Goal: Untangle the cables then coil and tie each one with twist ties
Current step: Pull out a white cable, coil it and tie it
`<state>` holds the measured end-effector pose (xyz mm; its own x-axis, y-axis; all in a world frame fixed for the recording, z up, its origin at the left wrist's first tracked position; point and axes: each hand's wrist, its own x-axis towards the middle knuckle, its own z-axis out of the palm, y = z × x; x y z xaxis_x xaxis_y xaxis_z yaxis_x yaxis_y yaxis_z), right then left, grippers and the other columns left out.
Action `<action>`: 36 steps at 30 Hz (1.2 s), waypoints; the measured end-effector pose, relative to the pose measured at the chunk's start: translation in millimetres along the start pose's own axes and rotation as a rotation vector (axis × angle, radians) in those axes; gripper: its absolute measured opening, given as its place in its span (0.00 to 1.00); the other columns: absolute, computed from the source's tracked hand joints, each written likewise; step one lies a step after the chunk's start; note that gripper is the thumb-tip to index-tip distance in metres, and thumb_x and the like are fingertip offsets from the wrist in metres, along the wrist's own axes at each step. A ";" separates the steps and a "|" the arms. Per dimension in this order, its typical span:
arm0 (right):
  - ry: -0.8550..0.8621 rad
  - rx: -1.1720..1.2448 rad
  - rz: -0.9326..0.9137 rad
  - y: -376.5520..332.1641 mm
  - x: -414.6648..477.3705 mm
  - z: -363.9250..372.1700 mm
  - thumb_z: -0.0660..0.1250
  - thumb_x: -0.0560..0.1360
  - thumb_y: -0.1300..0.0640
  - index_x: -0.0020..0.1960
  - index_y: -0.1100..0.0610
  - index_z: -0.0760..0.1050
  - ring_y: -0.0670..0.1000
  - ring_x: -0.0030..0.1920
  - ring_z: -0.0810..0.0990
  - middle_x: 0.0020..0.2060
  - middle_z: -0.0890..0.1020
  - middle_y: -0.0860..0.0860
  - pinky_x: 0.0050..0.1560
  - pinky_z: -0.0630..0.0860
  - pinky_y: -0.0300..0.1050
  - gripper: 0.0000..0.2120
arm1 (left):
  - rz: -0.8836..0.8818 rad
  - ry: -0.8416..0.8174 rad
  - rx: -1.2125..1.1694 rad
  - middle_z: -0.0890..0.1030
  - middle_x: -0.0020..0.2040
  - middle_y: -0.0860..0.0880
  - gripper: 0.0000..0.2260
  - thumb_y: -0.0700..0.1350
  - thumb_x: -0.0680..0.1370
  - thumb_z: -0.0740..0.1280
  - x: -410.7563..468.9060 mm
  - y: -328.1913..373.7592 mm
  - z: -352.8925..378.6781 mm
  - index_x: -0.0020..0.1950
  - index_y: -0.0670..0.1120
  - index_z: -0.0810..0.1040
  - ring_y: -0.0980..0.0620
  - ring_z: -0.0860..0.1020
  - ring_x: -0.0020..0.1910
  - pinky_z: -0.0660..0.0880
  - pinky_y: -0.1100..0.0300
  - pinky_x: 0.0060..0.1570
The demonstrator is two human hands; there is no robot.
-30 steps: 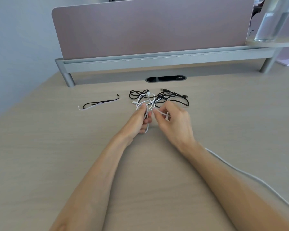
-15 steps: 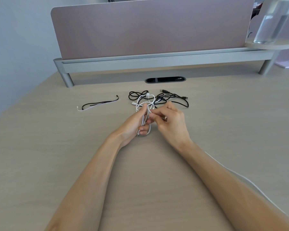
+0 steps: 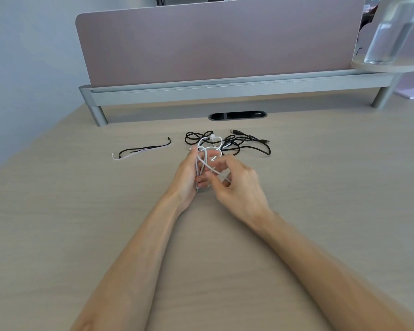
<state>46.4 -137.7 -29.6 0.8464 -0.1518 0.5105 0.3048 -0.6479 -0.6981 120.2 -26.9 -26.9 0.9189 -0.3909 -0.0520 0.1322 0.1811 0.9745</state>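
Bench (image 3: 320, 211): the black cable (image 3: 256, 144) lies in a loose heap just beyond both hands, overlapped by the far loops of the white cable (image 3: 204, 161). The left hand (image 3: 188, 177) grips several white strands bunched lengthwise, long axis pointing away from the person. The right hand (image 3: 237, 187), blurred, curls its fingers on a strand crossing from the left. Twist ties (image 3: 141, 150) lie to the left, nearer the left hand.
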 end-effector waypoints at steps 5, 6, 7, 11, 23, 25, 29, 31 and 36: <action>-0.122 0.027 0.044 -3.7 1.0 0.6 0.65 0.74 0.59 0.48 0.48 0.80 0.41 0.28 0.74 0.36 0.80 0.34 0.36 0.69 0.38 0.08 | 0.015 0.160 -0.135 0.71 0.25 0.54 0.20 0.53 0.84 0.49 5.0 0.1 0.5 0.46 0.45 0.75 0.57 0.59 0.21 0.56 0.65 0.22; -0.192 0.049 0.036 -3.0 1.6 0.7 0.64 0.74 0.62 0.51 0.49 0.81 0.41 0.30 0.75 0.37 0.81 0.33 0.38 0.71 0.36 0.12 | 0.015 0.169 -0.179 0.69 0.26 0.54 0.20 0.54 0.84 0.48 7.3 0.1 -1.2 0.44 0.46 0.73 0.57 0.58 0.21 0.55 0.64 0.22; -0.263 0.080 0.036 -2.8 1.2 0.9 0.64 0.75 0.64 0.54 0.50 0.81 0.42 0.30 0.76 0.37 0.81 0.33 0.39 0.72 0.35 0.14 | 0.012 0.175 -0.214 0.68 0.26 0.54 0.19 0.54 0.84 0.48 8.3 1.0 -2.7 0.43 0.47 0.71 0.56 0.58 0.21 0.55 0.63 0.23; -0.323 0.247 0.158 0.6 -0.3 6.7 0.67 0.76 0.63 0.50 0.55 0.79 0.53 0.29 0.80 0.37 0.84 0.44 0.38 0.78 0.39 0.06 | 0.007 0.194 -0.334 0.66 0.27 0.53 0.17 0.53 0.83 0.50 8.4 4.8 -7.7 0.39 0.48 0.67 0.55 0.57 0.23 0.55 0.61 0.25; -0.347 0.010 -0.023 10.5 5.5 5.0 0.67 0.76 0.61 0.54 0.52 0.83 0.36 0.33 0.73 0.40 0.81 0.45 0.39 0.66 0.26 0.11 | -0.013 0.160 -0.538 0.61 0.25 0.53 0.20 0.56 0.84 0.49 6.9 6.5 -8.7 0.37 0.48 0.66 0.55 0.63 0.23 0.71 0.64 0.27; -0.376 0.006 -0.006 9.6 5.9 3.3 0.67 0.76 0.59 0.48 0.53 0.83 0.39 0.30 0.72 0.33 0.78 0.42 0.36 0.66 0.30 0.07 | -0.042 0.148 -0.503 0.60 0.25 0.54 0.19 0.56 0.84 0.49 6.2 7.5 -9.7 0.37 0.48 0.65 0.57 0.58 0.20 0.60 0.66 0.18; -0.439 -0.147 0.030 14.1 10.5 -0.4 0.68 0.75 0.50 0.39 0.55 0.77 0.44 0.30 0.71 0.28 0.76 0.45 0.34 0.66 0.40 0.10 | -0.057 0.135 -0.253 0.59 0.26 0.54 0.16 0.52 0.84 0.50 3.4 10.1 -7.0 0.38 0.50 0.65 0.58 0.53 0.19 0.50 0.66 0.16; -0.462 -0.277 -0.004 17.7 13.4 -7.7 0.68 0.75 0.46 0.38 0.53 0.75 0.47 0.33 0.72 0.29 0.74 0.44 0.35 0.67 0.42 0.12 | -0.041 0.151 -0.057 0.60 0.27 0.54 0.15 0.51 0.83 0.50 1.8 8.9 -2.6 0.38 0.49 0.64 0.58 0.52 0.20 0.49 0.68 0.19; -0.482 -0.353 -0.066 31.1 22.7 -27.0 0.67 0.75 0.50 0.42 0.53 0.79 0.51 0.38 0.76 0.34 0.80 0.49 0.39 0.72 0.45 0.08 | -0.041 0.102 0.274 0.73 0.32 0.49 0.15 0.52 0.83 0.51 3.0 3.2 7.0 0.42 0.45 0.68 0.57 0.56 0.20 0.55 0.68 0.20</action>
<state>63.3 -181.4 -26.1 0.9583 0.1993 0.2048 0.2701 -0.8657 -0.4215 120.8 -33.7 -22.5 0.9494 -0.2973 -0.1012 0.0779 -0.0892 0.9930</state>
